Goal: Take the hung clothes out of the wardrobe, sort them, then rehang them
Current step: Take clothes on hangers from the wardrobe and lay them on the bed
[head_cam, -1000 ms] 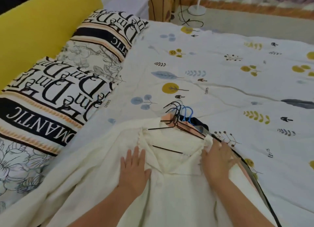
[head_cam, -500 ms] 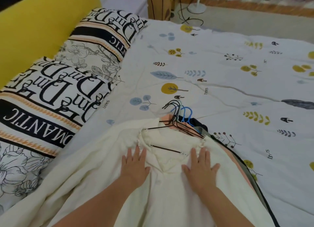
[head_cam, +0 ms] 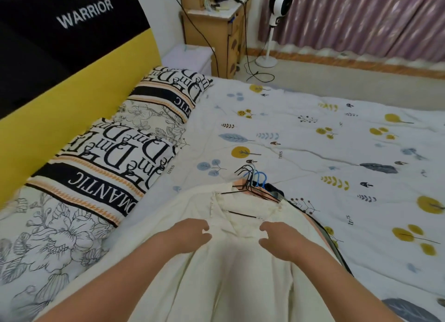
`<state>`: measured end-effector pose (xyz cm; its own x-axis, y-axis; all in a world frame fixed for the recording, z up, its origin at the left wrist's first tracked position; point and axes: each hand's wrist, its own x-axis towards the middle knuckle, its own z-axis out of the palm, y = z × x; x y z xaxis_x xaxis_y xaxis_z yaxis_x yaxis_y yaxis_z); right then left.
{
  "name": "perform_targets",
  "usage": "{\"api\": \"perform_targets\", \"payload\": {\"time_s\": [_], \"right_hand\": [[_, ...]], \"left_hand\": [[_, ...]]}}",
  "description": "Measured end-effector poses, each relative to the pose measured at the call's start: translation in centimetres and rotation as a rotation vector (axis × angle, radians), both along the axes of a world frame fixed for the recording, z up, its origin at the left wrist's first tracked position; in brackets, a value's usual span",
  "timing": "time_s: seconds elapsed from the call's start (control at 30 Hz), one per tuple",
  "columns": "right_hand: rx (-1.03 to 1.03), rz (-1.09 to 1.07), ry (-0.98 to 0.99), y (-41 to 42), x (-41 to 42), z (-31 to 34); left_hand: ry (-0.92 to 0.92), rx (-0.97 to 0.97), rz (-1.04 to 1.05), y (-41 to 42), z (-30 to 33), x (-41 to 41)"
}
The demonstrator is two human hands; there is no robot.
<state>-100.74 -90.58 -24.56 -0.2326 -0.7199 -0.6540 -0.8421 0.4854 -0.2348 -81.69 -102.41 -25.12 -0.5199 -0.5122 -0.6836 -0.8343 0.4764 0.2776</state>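
A cream garment (head_cam: 240,273) lies on top of a pile of clothes on the bed, still on a black wire hanger (head_cam: 240,213). A bunch of black and blue hanger hooks (head_cam: 252,177) sticks out past its collar. Peach and dark clothes (head_cam: 320,227) peek out under its right edge. My left hand (head_cam: 190,235) grips the cream fabric left of the neckline, fingers curled. On the other side of the neckline, my right hand (head_cam: 281,239) pinches the cream fabric the same way.
The bed has a white leaf-print cover (head_cam: 313,141) and two black-and-white lettered pillows (head_cam: 108,167) against a yellow and black headboard (head_cam: 60,85). Beyond the bed stand a wooden nightstand (head_cam: 212,32), a white fan (head_cam: 274,27) and purple curtains (head_cam: 361,15).
Both hands lay flat on the cream garment; now their fingers have curled and gathered the fabric on each side of the neckline. My view has tilted up toward the far wall.
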Motion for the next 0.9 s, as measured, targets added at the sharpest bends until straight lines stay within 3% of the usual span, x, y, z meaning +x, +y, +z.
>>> {"api": "perform_targets", "payload": {"time_s": [0.43,0.63,0.9], "right_hand": [[-0.069,0.085,0.074,11.5,12.7,11.7],[-0.032,0.211,0.087,15.0,18.1,14.6],[-0.086,0.422,0.078,15.5,21.6,16.4]], "left_hand": [[0.084,-0.129,0.038,10.9,14.3,18.3],[0.05,-0.172,0.137,16.0,16.7,26.9],[0.035,-0.239,0.433,22.9,17.5,33.6]]}}
